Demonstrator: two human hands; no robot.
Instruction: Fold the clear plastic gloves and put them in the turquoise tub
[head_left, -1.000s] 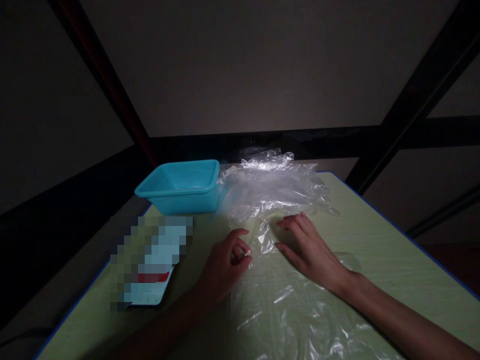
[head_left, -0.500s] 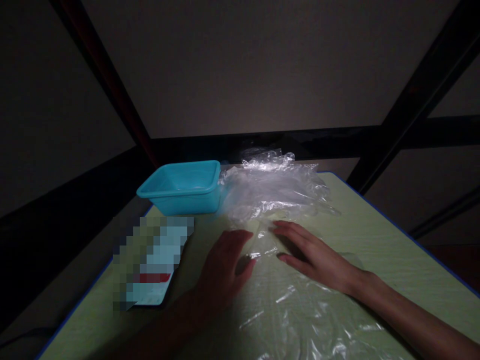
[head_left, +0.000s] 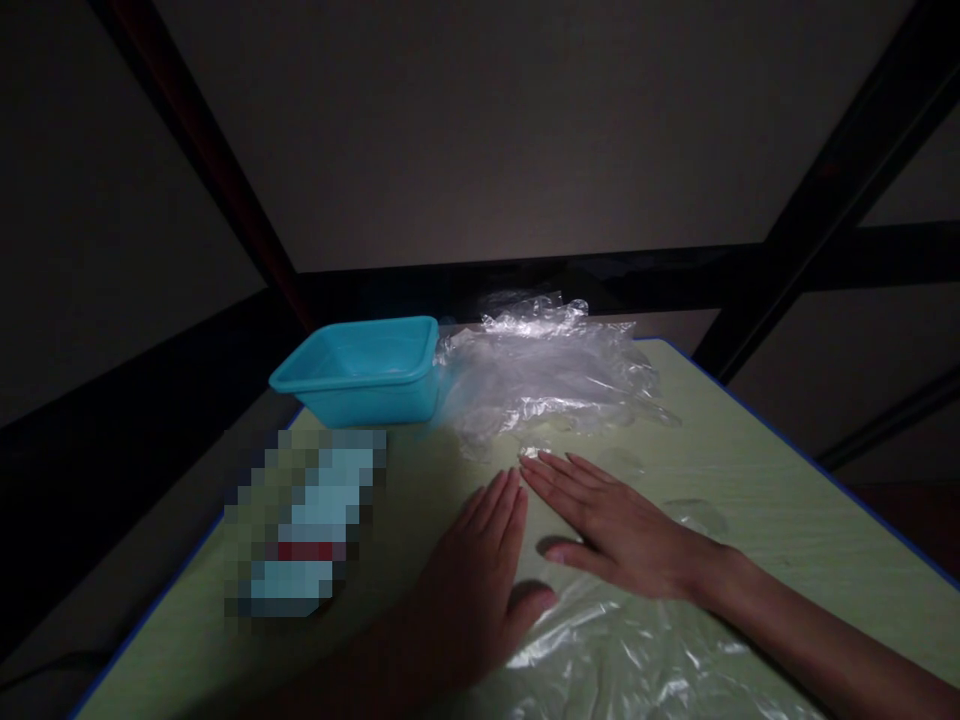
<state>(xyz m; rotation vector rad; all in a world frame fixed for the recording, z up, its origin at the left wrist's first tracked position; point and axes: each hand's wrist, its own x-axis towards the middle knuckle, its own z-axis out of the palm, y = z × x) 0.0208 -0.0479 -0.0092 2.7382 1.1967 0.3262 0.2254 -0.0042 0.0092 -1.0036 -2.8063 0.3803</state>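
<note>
A clear plastic bag [head_left: 637, 650] lies spread over the near part of the table, wrinkled and shiny toward the front edge of the view. My left hand [head_left: 480, 570] rests flat on its upper part, fingers stretched forward and thumb out to the right. Palm down, my right hand [head_left: 615, 520] lies on the same plastic with its fingers extended to the left, their tips close to those of my left hand. Neither hand grips anything. Just beyond the fingertips sits a pile of clear plastic bags [head_left: 555, 380], crumpled along its far side.
A turquoise plastic basin [head_left: 367, 405] stands at the back left, beside the pile. At the left edge lies a pale blue, pixelated object [head_left: 330, 500] with a red band. The light green table [head_left: 780, 490] has a blue rim; a wall rises behind it.
Both hands have gone from curled fingers around the bag's far end to lying flat on it. The fingers have straightened and the raised plastic between them is now pressed down.
</note>
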